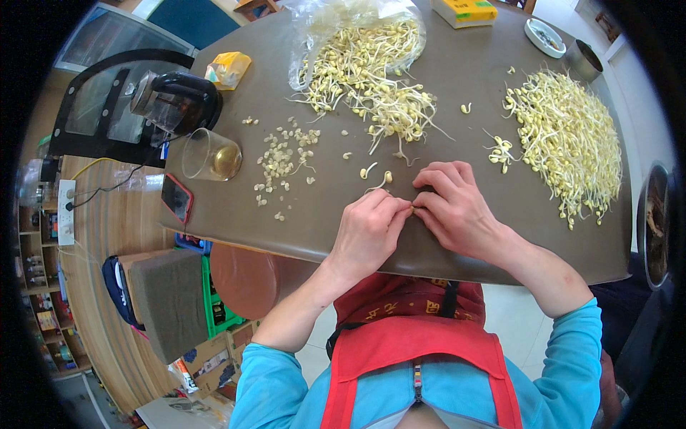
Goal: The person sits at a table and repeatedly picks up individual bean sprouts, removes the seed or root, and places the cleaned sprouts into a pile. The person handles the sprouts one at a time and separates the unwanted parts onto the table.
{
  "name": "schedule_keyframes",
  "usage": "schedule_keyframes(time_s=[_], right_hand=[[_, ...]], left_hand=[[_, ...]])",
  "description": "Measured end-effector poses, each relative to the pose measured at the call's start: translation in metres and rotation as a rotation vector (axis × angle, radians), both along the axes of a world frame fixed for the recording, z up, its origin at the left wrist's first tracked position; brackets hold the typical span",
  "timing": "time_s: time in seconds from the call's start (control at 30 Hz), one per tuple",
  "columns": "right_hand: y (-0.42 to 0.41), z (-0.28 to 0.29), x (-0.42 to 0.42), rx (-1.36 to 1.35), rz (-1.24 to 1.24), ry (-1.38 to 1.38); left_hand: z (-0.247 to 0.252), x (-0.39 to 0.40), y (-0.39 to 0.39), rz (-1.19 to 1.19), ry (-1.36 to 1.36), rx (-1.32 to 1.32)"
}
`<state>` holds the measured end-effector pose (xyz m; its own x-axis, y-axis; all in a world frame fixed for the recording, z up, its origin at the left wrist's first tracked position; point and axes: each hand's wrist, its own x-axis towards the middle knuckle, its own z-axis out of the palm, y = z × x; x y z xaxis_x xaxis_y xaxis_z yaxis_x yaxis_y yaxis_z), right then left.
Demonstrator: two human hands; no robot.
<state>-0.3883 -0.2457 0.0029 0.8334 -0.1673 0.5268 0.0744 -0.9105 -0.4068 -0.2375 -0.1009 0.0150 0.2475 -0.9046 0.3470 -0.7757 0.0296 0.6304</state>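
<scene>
My left hand point(370, 228) and my right hand point(455, 209) meet fingertip to fingertip above the table's near edge. Between the pinched tips shows a small yellowish bit, seemingly a soybean sprout point(412, 210), mostly hidden by the fingers. Just beyond my left hand lies a loose sprout point(387, 178), with another sprout point(366, 170) beside it. A tangled heap of sprouts point(375, 69) spills from a clear plastic bag point(321, 16) at the far side. To the right is a large pile of sprouts point(571, 139), with a small cluster point(501, 153) next to it. Pale bean hulls point(278, 158) are scattered on the left.
On the brown-covered table point(455, 145) stand a glass of amber liquid point(211, 154), a dark-handled glass pot point(174, 102), a phone point(177, 198), a yellow packet point(229, 69), a yellow box point(465, 13), a white ashtray point(545, 37) and a metal cup point(584, 60). A stool point(244, 279) sits below.
</scene>
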Motion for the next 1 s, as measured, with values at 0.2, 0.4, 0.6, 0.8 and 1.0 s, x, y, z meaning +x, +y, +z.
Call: schedule_keyframes(time_s=[0.2, 0.4, 0.6, 0.8, 1.0], right_hand=[[-0.001, 0.001, -0.001, 0.008, 0.008, 0.02], [-0.003, 0.004, -0.002, 0.02, 0.007, 0.041], [-0.001, 0.008, 0.001, -0.001, 0.052, 0.041], [-0.006, 0.003, -0.001, -0.018, -0.017, 0.03], [-0.008, 0.002, 0.0, 0.015, -0.082, -0.007]], left_hand=[[0.002, -0.003, 0.004, 0.05, 0.133, 0.001], [0.014, 0.009, 0.005, 0.11, 0.13, 0.085], [0.01, 0.032, -0.019, 0.088, -0.14, 0.083], [0.011, 0.024, -0.025, 0.09, -0.024, 0.014], [0.007, 0.011, -0.024, 0.086, 0.026, -0.026]])
